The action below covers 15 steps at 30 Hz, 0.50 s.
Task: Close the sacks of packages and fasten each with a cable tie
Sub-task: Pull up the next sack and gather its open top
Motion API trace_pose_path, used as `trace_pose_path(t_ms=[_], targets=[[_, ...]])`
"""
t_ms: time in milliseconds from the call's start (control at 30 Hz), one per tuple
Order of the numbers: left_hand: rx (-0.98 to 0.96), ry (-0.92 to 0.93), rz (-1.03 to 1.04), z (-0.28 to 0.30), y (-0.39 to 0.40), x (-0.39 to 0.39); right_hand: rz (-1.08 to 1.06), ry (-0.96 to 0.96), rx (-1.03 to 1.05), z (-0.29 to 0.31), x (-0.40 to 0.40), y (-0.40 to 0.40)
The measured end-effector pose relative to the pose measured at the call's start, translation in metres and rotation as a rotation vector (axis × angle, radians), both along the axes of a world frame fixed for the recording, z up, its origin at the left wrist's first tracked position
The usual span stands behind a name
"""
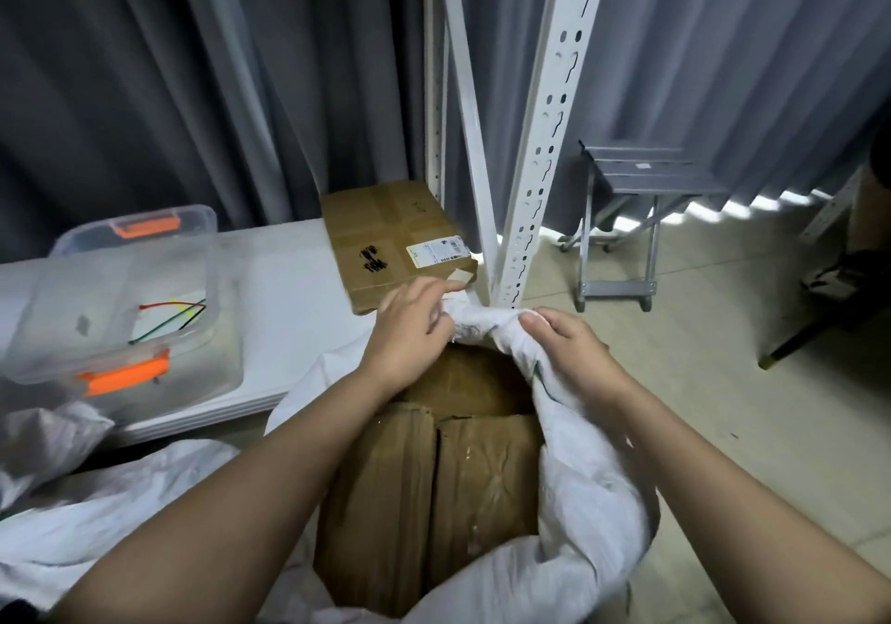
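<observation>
Grey curtains (217,92) hang behind a white bench (284,295), beside which a white sack (583,469) stands open on the tiled floor (723,406). Brown cardboard packages (434,479) are seen inside the sack. Its far rim is gathered between both hands: the left hand (410,334) pinches the bunched fabric with curled fingers, and the right hand (569,348) grips it just beside. On the bench, left of the sack, a clear plastic box (130,295) with orange latches holds coloured cable ties (173,319). Beyond the sack, a flat cardboard parcel (400,242) lies against a white slotted rack upright (545,141).
</observation>
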<state>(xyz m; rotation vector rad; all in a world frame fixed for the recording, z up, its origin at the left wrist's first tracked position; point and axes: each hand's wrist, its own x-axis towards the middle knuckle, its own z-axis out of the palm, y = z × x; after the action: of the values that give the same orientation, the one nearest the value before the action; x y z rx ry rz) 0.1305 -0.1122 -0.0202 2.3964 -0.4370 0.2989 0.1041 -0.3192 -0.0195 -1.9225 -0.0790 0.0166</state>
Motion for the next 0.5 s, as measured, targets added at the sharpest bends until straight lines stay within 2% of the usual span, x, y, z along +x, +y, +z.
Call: trace_pose_path(t_ms=[67,133,233,267,333,400,433,500], targets=[[0.099,-0.120,-0.139,0.007,-0.014,-0.006,0.041,0.099,0.173,0.004,0.002,0.000],[0.261,-0.164,-0.216,0.006,-0.028,-0.003,0.051,0.132,0.296,0.006,0.000,0.003],[0.373,-0.232,-0.171,0.004,-0.039,0.000,-0.118,0.100,0.326,0.008,-0.008,0.002],[0.388,-0.262,-0.143,0.004,-0.042,0.001,-0.172,0.048,0.217,0.008,-0.013,0.000],[0.372,-0.250,-0.071,0.007,-0.050,0.000,-0.229,-0.083,-0.245,0.003,-0.027,-0.007],[0.284,-0.148,0.002,0.011,-0.058,0.001,-0.283,-0.185,-0.674,-0.006,-0.045,-0.014],[0.256,-0.100,0.023,0.012,-0.062,0.000,-0.308,-0.191,-0.762,-0.010,-0.053,-0.017],[0.254,-0.011,0.051,0.014,-0.068,-0.001,-0.343,-0.188,-0.753,-0.016,-0.064,-0.022]])
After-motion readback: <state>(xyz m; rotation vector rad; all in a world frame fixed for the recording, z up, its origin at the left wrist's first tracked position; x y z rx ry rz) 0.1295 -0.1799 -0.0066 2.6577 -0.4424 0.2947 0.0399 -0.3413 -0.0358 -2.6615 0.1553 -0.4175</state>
